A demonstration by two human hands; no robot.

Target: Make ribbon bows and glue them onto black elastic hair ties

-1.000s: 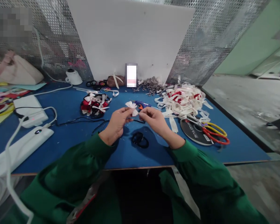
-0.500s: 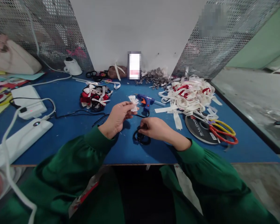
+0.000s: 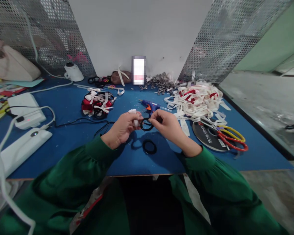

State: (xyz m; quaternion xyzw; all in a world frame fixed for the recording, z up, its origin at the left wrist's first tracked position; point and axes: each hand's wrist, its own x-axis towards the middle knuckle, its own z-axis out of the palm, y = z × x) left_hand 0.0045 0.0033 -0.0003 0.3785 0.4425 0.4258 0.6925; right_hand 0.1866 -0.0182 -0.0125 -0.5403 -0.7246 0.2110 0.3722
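Pinched in my left hand is a white ribbon bow, partly covered by the fingers. My right hand grips a black hair tie by its right side, and the ring's left edge reaches the left fingertips. Below the hands, another black hair tie lies on the blue table. A blue glue gun rests just behind the right hand, its nozzle pointing left.
Finished-looking red, white and black bows lie left of centre. White ribbons are heaped at right, near scissors on a black spool. A power strip and cables occupy the left.
My right hand has lifted one black hair tie off the table and brought it up beside the bow. My left hand has turned the bow, and its fingers now cover more of it.
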